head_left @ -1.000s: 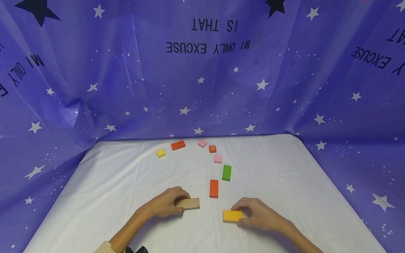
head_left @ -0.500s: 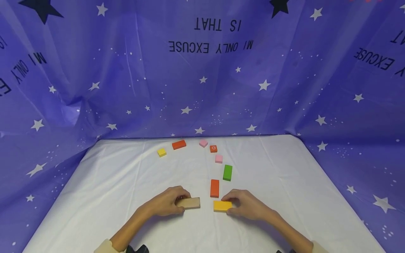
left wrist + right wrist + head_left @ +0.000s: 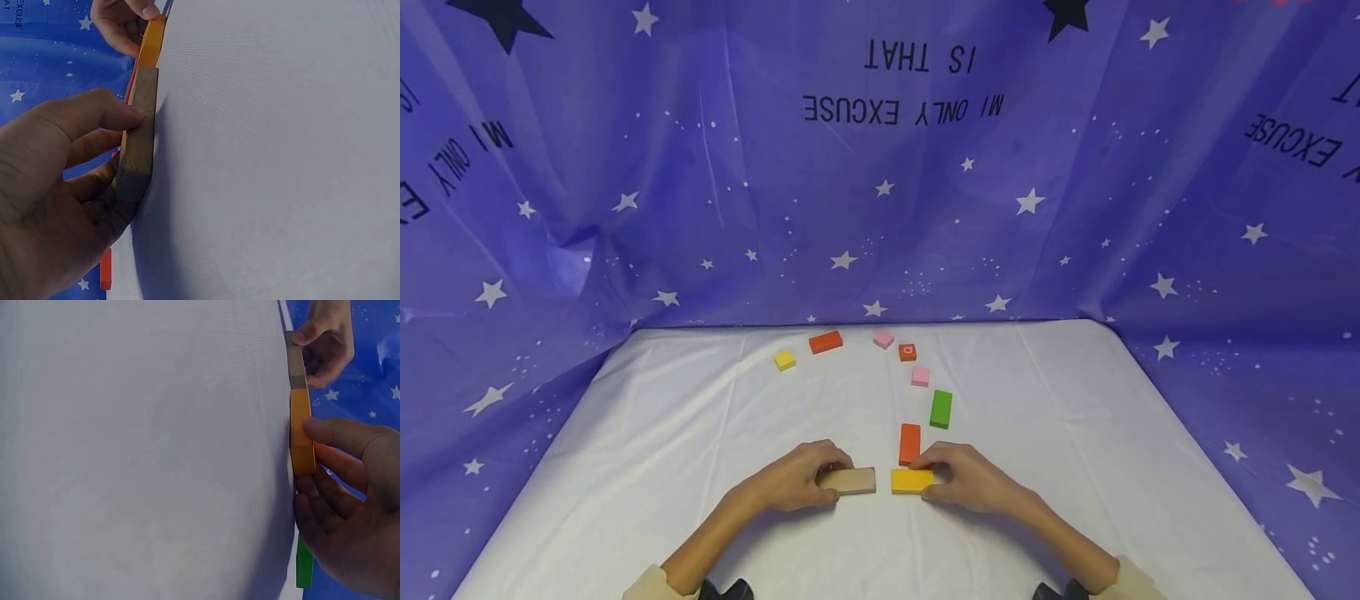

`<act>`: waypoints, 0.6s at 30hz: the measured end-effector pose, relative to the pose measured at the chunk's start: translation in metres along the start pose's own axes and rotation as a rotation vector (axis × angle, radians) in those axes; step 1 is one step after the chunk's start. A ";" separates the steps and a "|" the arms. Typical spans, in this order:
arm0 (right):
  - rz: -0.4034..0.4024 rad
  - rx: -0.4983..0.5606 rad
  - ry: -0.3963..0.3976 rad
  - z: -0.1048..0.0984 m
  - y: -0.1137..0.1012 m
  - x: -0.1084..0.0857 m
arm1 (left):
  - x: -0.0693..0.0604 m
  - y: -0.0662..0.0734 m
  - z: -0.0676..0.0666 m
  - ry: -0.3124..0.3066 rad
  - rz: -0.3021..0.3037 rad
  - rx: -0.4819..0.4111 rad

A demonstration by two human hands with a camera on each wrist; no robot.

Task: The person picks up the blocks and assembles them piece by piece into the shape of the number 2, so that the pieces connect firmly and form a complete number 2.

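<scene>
Between thumb and fingers my left hand (image 3: 805,477) grips a plain wooden block (image 3: 853,481) by its left end; the left wrist view shows the thumb pressed on the block's side. My right hand (image 3: 973,477) pinches a yellow-orange block (image 3: 910,481) by its right end. The two blocks lie end to end in line, a small gap between them in the head view. Just behind the yellow-orange block is a red block (image 3: 910,443), very near the right fingertips. A green block (image 3: 941,409) lies a little farther back to the right.
Farther back on the white cloth (image 3: 700,417) lie a small pink block (image 3: 920,377), an orange-red block with a white mark (image 3: 907,352), another pink block (image 3: 883,338), a red block (image 3: 826,342) and a yellow block (image 3: 785,360). A purple star-printed curtain (image 3: 880,225) surrounds the cloth.
My right hand has brought the yellow-orange block leftward and slightly back, close to the wooden block's end. The left hand has kept its hold and place.
</scene>
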State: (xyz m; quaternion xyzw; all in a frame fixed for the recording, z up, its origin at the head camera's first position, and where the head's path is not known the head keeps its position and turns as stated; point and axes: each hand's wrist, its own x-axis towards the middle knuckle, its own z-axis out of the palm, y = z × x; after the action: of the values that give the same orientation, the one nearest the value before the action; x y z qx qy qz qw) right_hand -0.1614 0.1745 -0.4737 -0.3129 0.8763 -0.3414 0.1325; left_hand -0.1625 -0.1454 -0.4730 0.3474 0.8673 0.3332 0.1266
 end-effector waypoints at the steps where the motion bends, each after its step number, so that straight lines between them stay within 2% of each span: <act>1: -0.008 -0.001 0.005 0.001 0.000 0.001 | 0.000 0.000 0.000 0.001 -0.001 0.001; 11: -0.017 0.011 0.026 0.005 -0.002 0.006 | -0.001 0.000 0.000 0.000 -0.005 0.006; 18: -0.052 0.011 0.055 0.007 -0.003 0.008 | 0.000 0.000 0.000 0.001 -0.010 0.003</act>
State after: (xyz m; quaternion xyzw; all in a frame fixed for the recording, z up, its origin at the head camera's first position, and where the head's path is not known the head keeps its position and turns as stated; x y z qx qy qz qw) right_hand -0.1625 0.1639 -0.4770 -0.3253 0.8694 -0.3580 0.1013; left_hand -0.1625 -0.1449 -0.4728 0.3433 0.8696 0.3313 0.1273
